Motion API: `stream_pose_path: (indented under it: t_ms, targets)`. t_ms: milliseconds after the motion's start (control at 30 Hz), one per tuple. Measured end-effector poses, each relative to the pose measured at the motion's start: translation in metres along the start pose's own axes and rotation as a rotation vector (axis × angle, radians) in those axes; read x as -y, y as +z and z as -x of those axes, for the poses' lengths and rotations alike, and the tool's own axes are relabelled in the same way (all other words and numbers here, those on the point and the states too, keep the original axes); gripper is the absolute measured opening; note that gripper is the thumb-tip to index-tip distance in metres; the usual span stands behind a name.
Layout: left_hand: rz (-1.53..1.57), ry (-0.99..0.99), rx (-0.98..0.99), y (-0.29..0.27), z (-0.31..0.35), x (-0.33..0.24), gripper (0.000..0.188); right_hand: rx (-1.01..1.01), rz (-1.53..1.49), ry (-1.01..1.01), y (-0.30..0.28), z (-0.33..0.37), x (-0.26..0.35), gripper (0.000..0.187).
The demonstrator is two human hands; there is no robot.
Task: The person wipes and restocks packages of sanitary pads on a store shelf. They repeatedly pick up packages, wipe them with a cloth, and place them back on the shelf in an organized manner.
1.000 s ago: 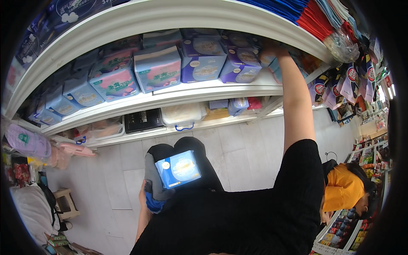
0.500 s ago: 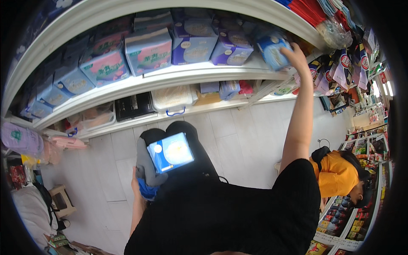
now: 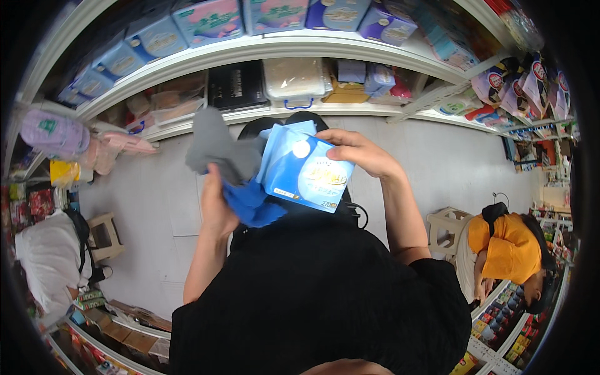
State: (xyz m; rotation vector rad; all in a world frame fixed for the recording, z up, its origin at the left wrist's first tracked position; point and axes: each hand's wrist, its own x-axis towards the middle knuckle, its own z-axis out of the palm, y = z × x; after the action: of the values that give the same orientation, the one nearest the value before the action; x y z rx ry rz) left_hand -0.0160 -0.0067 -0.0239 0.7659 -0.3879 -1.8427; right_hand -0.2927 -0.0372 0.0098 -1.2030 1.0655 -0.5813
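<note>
Through the head camera, I am looking down on both hands working near the middle of the frame, well clear of each other. Just left of centre, the left hand (image 3: pixel 217 203) is clamping a grey-and-blue cloth (image 3: pixel 219 147) between thumb and fingers; its grey part is sticking up toward the shelves and its blue part is hanging toward the lap.

At the centre, the right hand (image 3: pixel 365 156) is gripping a blue pack (image 3: pixel 306 172) by its upper right corner, with the thumb pressing on the printed face. The pack is tilting over the dark trousers, and its left side is lying right beside the cloth. A light-blue edge is showing behind it, and I cannot tell whether that belongs to a second pack.

Across the top of the frame, a white shelf (image 3: pixel 262 49) is carrying a row of pastel packs (image 3: pixel 209 22). Below it, a black box (image 3: pixel 236 86) is standing beside a clear tub (image 3: pixel 292 78) with a blue handle. At the right edge, a person in an orange top (image 3: pixel 509 247) is bending toward goods; at the left edge, I am seeing a person in white (image 3: pixel 53 256) near a beige stool (image 3: pixel 105 236).
</note>
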Motion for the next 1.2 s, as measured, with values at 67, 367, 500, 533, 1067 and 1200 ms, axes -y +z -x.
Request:
stream_pose_path:
  t_ms: [67, 367, 500, 533, 1067, 1200]
  targets:
    - [-0.770, 0.297, 0.186, 0.000, -0.002, 0.006, 0.056, 0.044, 0.017, -0.015, 0.015, -0.010, -0.002, 0.048]
    - [-0.647, 0.105, 0.036, 0.018, 0.000, 0.006, 0.048, -0.129, -0.251, -0.109, 0.040, -0.006, 0.002, 0.055]
    - [-0.222, 0.189, -0.108, 0.024, 0.006, 0.015, 0.037, -0.184, -0.363, -0.330, 0.066, 0.002, -0.003, 0.082]
    - [-0.228, 0.228, -0.106, 0.022, 0.007, 0.020, 0.039, -0.144, -0.496, -0.222, 0.072, 0.002, -0.007, 0.088]
    - [-1.545, 0.869, 0.379, 0.052, 0.018, -0.015, 0.038, -0.179, -0.861, -0.001, 0.095, -0.023, -0.035, 0.054]
    - [-1.150, 0.951, 0.264, 0.026, -0.002, 0.001, 0.039, 0.014, -0.853, 0.008, 0.090, -0.021, -0.041, 0.053]
